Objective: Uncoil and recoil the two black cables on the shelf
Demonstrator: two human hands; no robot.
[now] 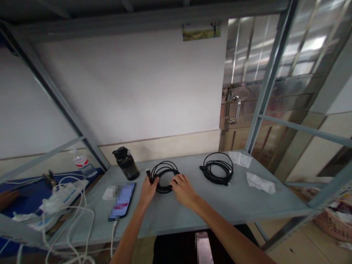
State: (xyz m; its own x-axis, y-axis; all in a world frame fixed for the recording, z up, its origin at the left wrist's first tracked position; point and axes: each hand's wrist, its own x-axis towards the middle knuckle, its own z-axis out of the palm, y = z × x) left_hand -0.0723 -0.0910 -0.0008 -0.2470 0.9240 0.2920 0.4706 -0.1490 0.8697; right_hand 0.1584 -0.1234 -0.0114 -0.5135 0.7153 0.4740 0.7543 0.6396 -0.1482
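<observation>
A coiled black cable [165, 170] lies on the grey table in front of me, with a plug end sticking out at its left. My left hand [150, 187] grips the left side of the coil, thumb and fingers closed round the strands. On the opposite side my right hand [182, 186] has its fingers curled over the coil's right edge. Farther right rests a second coiled black cable [218, 170], apart from both hands, its plug ends showing at the rim of the loop.
A dark bottle [126, 164] and a lit phone [123, 201] with a white cord stand left on the table [176, 212]. Crumpled tissues [260, 182] lie right. White cables [79, 212] tangle at the left edge; another person's hand [9, 198] is far left. A pink phone [204, 246] rests on my lap.
</observation>
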